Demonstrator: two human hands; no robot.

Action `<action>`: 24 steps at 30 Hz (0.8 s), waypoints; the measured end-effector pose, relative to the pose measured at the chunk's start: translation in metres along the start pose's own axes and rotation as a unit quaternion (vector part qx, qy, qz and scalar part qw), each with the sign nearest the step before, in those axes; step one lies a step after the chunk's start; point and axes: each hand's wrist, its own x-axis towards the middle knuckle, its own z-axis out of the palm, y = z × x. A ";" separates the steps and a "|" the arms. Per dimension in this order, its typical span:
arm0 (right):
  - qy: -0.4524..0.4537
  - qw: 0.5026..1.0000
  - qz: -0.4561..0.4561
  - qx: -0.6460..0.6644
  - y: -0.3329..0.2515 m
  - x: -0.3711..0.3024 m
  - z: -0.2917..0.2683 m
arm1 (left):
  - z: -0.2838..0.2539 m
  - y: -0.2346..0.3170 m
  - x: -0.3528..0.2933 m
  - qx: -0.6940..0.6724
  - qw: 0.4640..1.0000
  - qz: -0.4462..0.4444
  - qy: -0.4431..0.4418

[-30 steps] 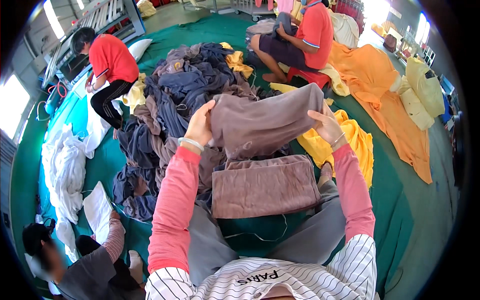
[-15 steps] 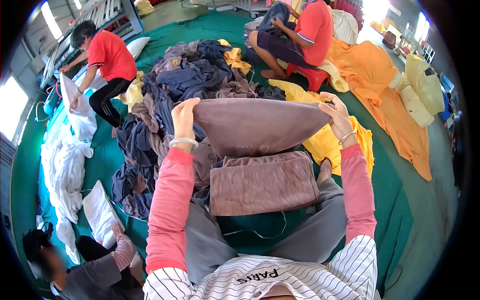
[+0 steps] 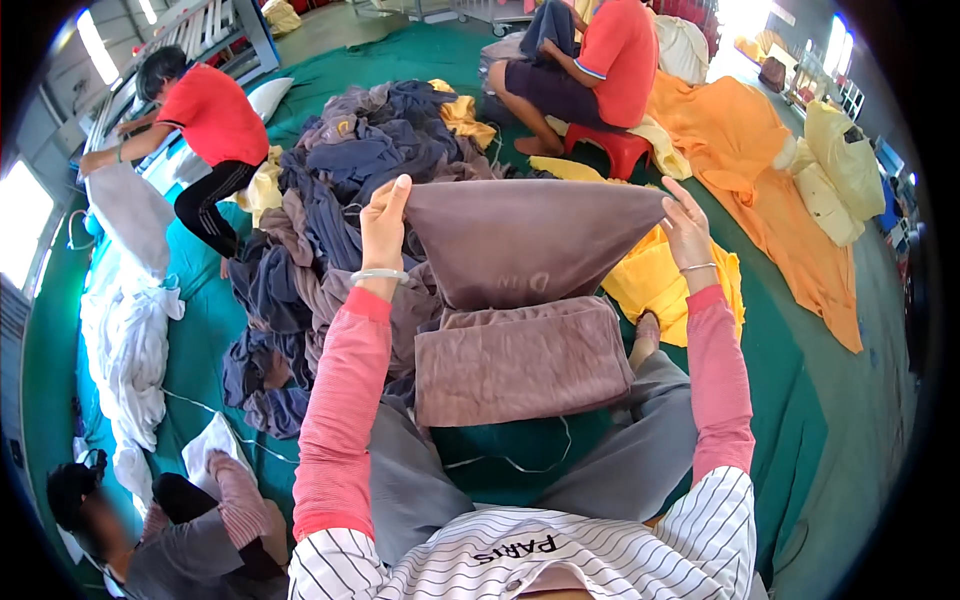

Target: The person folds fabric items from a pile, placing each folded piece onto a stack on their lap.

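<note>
A brown towel hangs stretched between my hands, its top edge nearly straight. My left hand pinches its left upper corner, thumb upward. The right upper corner is in my right hand, with the fingers partly extended. Faint lettering shows low on the cloth. Just below its sagging lower edge, a folded brown towel stack lies between my knees; whether the two touch I cannot tell.
A large heap of dark blue and brown cloths rises ahead and left. Yellow cloth lies to the right, orange cloth beyond it. White cloths run along the left. Co-workers sit or bend nearby, one on a red stool.
My hands have moved slightly up and to the right, with the towel hanging fuller between them. The red-shirted person at left has lifted a white cloth; the lower-left person's white cloth is bunched smaller.
</note>
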 end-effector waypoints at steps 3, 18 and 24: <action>-0.023 0.990 -0.057 0.123 -0.026 -0.015 -0.004 | -0.002 0.027 -0.012 0.014 0.993 0.007 -0.118; -0.151 0.951 0.257 -0.081 -0.038 -0.130 -0.024 | -0.068 0.050 -0.131 0.112 0.872 -0.346 -0.328; -0.119 0.950 0.271 -0.100 0.082 -0.130 -0.074 | -0.057 -0.033 -0.135 0.480 0.774 -0.208 -0.357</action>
